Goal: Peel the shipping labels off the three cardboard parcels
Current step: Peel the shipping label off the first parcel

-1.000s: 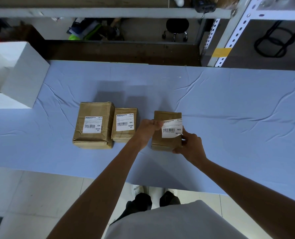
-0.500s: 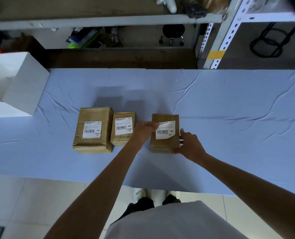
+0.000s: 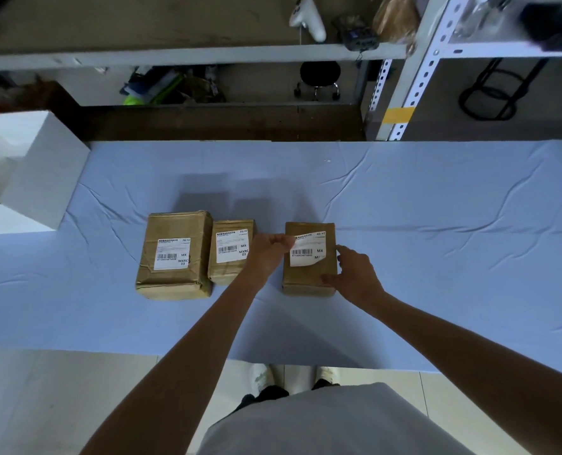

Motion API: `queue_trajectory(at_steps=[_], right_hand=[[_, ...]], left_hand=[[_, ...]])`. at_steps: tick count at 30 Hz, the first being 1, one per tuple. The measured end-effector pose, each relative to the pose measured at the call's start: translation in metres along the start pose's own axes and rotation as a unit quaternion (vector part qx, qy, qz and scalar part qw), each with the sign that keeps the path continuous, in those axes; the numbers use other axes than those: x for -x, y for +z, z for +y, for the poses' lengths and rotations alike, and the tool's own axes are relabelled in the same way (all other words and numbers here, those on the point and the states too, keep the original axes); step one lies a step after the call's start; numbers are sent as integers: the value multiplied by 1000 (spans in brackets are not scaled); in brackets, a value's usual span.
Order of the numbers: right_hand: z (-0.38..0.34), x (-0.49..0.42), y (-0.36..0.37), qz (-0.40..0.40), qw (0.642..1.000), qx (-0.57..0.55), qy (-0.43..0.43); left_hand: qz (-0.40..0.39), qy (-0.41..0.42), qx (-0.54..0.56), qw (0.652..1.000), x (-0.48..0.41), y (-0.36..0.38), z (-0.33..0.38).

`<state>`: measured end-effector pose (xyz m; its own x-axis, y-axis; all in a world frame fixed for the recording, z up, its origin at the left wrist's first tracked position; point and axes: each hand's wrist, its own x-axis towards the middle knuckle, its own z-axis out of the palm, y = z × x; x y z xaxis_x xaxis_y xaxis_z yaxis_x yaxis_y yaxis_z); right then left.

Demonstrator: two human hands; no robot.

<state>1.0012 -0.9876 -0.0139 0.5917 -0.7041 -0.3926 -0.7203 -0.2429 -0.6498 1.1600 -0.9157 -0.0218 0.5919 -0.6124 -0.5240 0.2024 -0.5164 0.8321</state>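
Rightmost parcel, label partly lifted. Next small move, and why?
Probably draw the label up and rightward with the left hand, which pinches its left edge; its upper right looks stuck, and the right hand braces the rightmost parcel.

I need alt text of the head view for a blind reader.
A person's left hand pinches the partly peeled label on the rightmost parcel of three, while the right hand steadies it. The other two labels lie flat.
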Motion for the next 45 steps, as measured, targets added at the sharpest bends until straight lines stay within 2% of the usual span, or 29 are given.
queue_trajectory(at_steps=[7, 19, 30, 33, 38, 45], right_hand=[[2, -25, 11, -2, 999, -27, 32], [-2, -42, 17, 6, 997, 46, 60], [6, -40, 11, 93, 995, -37, -25], [6, -41, 11, 89, 996, -18, -19], [-4, -33, 11, 13, 999, 29, 31], [-5, -41, 15, 79, 995, 54, -5]], left_hand=[[-7, -54, 63, 997, -6, -9, 5], [-20, -45, 112, 992, -9, -6, 6], [-3, -72, 136, 988, -4, -20, -6], [-8, -69, 133, 989, -4, -20, -6], [-11, -77, 136, 988, -6, -22, -4], [-16, -88, 127, 988, -8, -25, -1]])
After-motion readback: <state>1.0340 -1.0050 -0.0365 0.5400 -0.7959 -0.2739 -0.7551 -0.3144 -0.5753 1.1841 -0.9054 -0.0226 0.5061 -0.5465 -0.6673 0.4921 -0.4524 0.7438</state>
